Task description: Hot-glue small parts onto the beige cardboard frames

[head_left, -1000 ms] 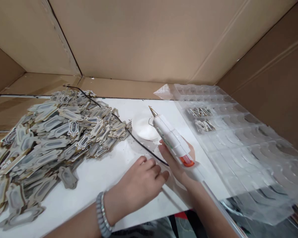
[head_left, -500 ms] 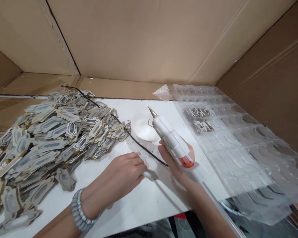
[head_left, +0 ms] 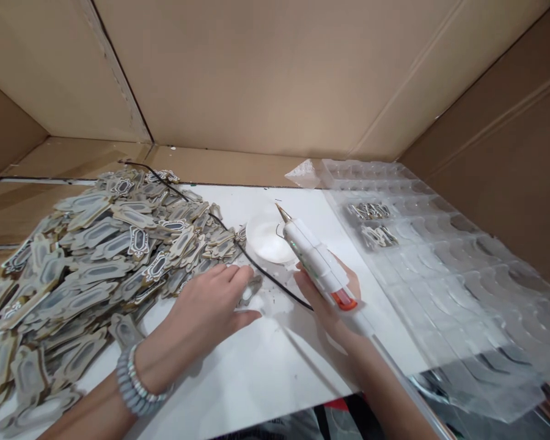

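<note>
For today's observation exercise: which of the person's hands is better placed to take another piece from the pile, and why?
Left. The left hand lies beside the pile of ornate pieces, fingers pinching one piece. The right hand is full, gripping the glue gun.

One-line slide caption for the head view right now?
Right hand grips white glue gun; left hand pinches a small grey ornate piece beside the heaped pile.

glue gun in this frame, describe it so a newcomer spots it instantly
On the white tabletop, look right of the big pile of flat ornate plaques. The right hand grips the glue gun: the only white-bodied tool, with a brass nozzle over a white dish and an orange trigger.
</note>
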Tool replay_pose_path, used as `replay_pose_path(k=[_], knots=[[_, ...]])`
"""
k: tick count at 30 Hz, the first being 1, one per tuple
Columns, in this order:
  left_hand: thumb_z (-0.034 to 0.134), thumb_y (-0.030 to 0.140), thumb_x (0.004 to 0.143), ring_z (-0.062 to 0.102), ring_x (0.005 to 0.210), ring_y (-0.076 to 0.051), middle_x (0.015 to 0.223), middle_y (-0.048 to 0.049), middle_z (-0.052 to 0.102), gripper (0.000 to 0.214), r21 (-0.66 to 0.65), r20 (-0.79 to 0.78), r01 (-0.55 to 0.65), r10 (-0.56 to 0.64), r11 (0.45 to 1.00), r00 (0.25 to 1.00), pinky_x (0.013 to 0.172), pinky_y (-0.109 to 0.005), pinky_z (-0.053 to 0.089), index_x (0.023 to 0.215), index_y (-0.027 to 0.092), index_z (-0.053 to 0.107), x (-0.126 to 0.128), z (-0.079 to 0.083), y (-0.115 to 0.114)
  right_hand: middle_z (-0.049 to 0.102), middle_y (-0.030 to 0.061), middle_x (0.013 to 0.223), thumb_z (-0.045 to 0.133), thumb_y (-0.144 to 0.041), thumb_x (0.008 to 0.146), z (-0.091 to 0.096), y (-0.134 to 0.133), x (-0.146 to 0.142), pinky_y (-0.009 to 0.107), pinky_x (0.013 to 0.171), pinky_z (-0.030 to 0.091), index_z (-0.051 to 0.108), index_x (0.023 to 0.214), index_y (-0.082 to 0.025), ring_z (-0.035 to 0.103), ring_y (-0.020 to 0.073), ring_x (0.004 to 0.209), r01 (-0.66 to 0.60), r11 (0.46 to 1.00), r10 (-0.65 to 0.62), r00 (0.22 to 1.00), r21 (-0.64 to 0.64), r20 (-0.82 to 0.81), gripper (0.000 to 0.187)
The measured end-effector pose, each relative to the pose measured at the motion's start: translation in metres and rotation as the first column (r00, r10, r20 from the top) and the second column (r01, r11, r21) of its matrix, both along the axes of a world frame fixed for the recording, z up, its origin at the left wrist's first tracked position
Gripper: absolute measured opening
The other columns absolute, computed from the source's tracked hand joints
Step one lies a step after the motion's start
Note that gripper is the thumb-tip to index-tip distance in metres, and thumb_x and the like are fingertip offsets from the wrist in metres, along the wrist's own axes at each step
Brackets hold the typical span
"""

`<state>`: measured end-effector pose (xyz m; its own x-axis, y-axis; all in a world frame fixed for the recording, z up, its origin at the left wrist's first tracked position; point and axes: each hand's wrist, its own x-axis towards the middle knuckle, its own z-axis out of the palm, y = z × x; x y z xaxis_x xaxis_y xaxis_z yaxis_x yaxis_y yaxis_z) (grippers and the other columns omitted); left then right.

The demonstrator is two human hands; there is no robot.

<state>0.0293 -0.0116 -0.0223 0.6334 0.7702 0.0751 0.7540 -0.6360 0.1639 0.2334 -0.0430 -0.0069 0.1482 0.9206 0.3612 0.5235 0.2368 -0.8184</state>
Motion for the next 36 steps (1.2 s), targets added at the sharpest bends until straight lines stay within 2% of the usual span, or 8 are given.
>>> replay_pose_path(k=[6,11,17,21,25,29,32,36], knots=[[0.067,0.026,0.083,0.066,0.076,-0.024,0.081,-0.0027,0.069,0.021,-0.01,-0.045,-0.019,0.019,1.0,0.999,0.058,-0.03,0.042,0.1,0.022,0.055,0.001,-0.001,0.0,0.064,0.0001,0.072,0.064,-0.027,0.081,-0.002,-0.002,-0.001,0.025,0.055,0.047,0.058,0.066,-0.022,0.06,0.0145,0.059,-0.002,1.0,0.002,1.0,0.022,0.0,0.016],[0.066,0.028,0.084,0.066,0.078,-0.023,0.082,-0.0017,0.068,0.026,-0.006,-0.014,-0.01,0.01,1.0,1.0,0.061,-0.029,0.044,0.107,0.023,0.056,-0.008,-0.004,0.001,0.063,-0.0006,0.072,0.064,-0.024,0.08,-0.002,-0.001,0.0,0.025,0.055,0.045,0.057,0.068,-0.022,0.059,0.014,0.059,-0.008,1.0,0.008,1.0,0.022,-0.002,0.014],[0.056,0.021,0.087,0.067,0.078,-0.021,0.084,-0.0021,0.069,0.027,0.04,0.146,0.011,-0.017,0.999,0.989,0.063,-0.029,0.049,0.114,0.022,0.056,-0.011,-0.014,-0.001,0.061,-0.0009,0.071,0.061,-0.027,0.083,-0.002,0.0,0.001,0.024,0.053,0.043,0.056,0.069,-0.022,0.057,0.0135,0.059,-0.019,1.0,0.018,0.999,0.007,0.027,0.016],[0.053,0.016,0.085,0.065,0.066,-0.018,0.078,-0.0002,0.067,0.021,0.073,0.254,-0.007,-0.011,0.997,0.967,0.057,-0.027,0.048,0.105,0.022,0.058,-0.011,-0.017,-0.003,0.061,-0.0013,0.073,0.062,-0.022,0.08,-0.001,-0.001,-0.001,0.024,0.054,0.043,0.058,0.07,-0.021,0.057,0.0134,0.06,-0.02,1.0,0.02,0.999,-0.002,0.028,0.011],[0.053,0.017,0.086,0.068,0.067,-0.016,0.077,-0.0005,0.069,0.014,0.176,0.361,0.004,-0.068,0.984,0.93,0.057,-0.026,0.052,0.099,0.021,0.056,-0.015,-0.011,-0.001,0.06,-0.0018,0.072,0.062,-0.019,0.079,0.001,-0.002,-0.003,0.025,0.055,0.043,0.06,0.071,-0.022,0.057,0.0134,0.06,-0.03,1.0,0.03,0.999,-0.002,-0.012,0.009],[0.057,0.015,0.088,0.073,0.08,-0.015,0.092,-0.0019,0.076,0.016,0.367,0.419,-0.005,-0.16,0.93,0.894,0.078,-0.027,0.06,0.103,0.022,0.057,-0.023,0.002,0.0,0.059,-0.0019,0.071,0.063,-0.023,0.08,0.001,-0.003,-0.004,0.025,0.051,0.041,0.058,0.07,-0.022,0.054,0.0129,0.056,-0.05,0.998,0.049,0.998,-0.026,-0.044,0.011],[0.063,0.013,0.086,0.074,0.082,-0.015,0.094,-0.0004,0.077,0.024,0.472,0.415,-0.02,-0.202,0.881,0.887,0.086,-0.028,0.06,0.108,0.023,0.059,-0.026,0.01,0.0,0.058,-0.0017,0.069,0.063,-0.023,0.079,0.0,-0.004,-0.003,0.025,0.047,0.039,0.058,0.068,-0.022,0.051,0.0125,0.052,-0.085,0.995,0.082,0.995,-0.06,-0.049,0.013],[0.064,0.012,0.085,0.074,0.08,-0.014,0.09,0.0007,0.077,0.025,0.458,0.456,-0.064,-0.172,0.887,0.873,0.084,-0.025,0.061,0.107,0.022,0.06,-0.027,0.015,-0.001,0.055,-0.0013,0.066,0.063,-0.021,0.078,0.0,-0.006,-0.001,0.026,0.046,0.038,0.059,0.069,-0.022,0.05,0.013,0.052,-0.11,0.99,0.107,0.993,-0.091,-0.044,0.01]])
